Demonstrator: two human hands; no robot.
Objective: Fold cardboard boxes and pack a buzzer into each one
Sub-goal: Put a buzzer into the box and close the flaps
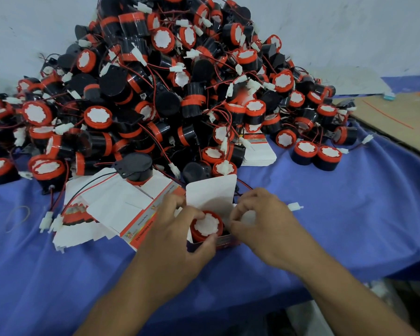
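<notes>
So, your left hand (177,229) curls its fingers (195,212) round the red-capped black plastic buzzer (207,224), half down in the small white cardboard box (211,192) on the blue counter (349,214). Your right hand (260,229) pinches a flap (249,218), I think. The buzzer's rigid and light, so grip the rim; the card creases.

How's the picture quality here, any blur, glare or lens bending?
Head view: soft, even light, no glare; the left hand, gripping the buzzer, and the right hand throw a faint shadow onto the box; right fingertips are blurred; the wide lens bends the frame's edges.
</notes>
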